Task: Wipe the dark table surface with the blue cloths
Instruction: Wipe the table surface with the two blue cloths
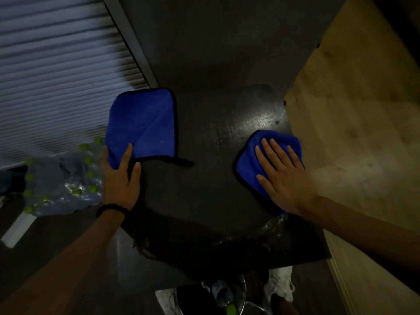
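Two blue cloths with black edging lie on the dark table (pixel 204 183). The left cloth (pixel 145 119) is spread flat at the table's left side. My left hand (pixel 120 178) holds its near left corner, thumb under the edge and a finger on top. The right cloth (pixel 252 155) is bunched near the table's right edge. My right hand (pixel 279 173) presses flat on it with fingers spread and straight.
A pack of green-capped bottles in plastic wrap (pixel 63 183) sits left of the table. A pale wall (pixel 363 133) runs close along the right. A corrugated shutter (pixel 56 76) fills the upper left. Below the table's near edge are white shoes (pixel 280 285) and a wire bin (pixel 211 296).
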Demonstrator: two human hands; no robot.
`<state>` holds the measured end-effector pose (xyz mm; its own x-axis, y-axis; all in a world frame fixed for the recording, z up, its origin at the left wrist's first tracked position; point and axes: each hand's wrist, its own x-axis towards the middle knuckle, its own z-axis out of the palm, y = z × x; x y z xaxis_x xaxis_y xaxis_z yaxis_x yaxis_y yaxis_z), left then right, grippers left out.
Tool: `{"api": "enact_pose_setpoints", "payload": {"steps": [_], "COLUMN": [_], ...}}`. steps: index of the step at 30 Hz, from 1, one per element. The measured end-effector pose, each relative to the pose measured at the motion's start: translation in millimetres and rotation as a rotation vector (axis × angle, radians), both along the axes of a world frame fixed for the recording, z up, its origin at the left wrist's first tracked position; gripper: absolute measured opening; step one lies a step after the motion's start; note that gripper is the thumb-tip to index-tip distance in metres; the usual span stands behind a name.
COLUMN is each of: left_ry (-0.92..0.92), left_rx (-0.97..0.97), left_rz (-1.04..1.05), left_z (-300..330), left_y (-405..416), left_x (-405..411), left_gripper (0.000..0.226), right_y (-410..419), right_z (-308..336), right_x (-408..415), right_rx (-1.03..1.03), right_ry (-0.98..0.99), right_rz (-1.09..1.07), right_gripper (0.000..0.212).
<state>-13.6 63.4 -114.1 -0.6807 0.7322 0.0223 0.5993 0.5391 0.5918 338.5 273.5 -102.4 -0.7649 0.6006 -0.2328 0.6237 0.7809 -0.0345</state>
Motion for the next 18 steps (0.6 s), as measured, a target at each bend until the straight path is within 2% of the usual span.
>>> {"api": "enact_pose_setpoints", "payload": {"steps": [12, 18], "left_ry": [0.000, 0.053], "left_rx": [-0.017, -0.012], "left_rz": [0.029, -0.003], "left_z": [1, 3], "left_y": [1, 1], "left_x": [1, 0], "left_gripper": [0.052, 0.051], "right_y": [8, 2], "right_z": [-4, -9], "right_x": [6, 13], "right_rx": [-0.011, 0.027], "right_ry": [0.032, 0.051], "right_rz": [0.023, -0.079], "right_gripper": [0.068, 0.068]}}
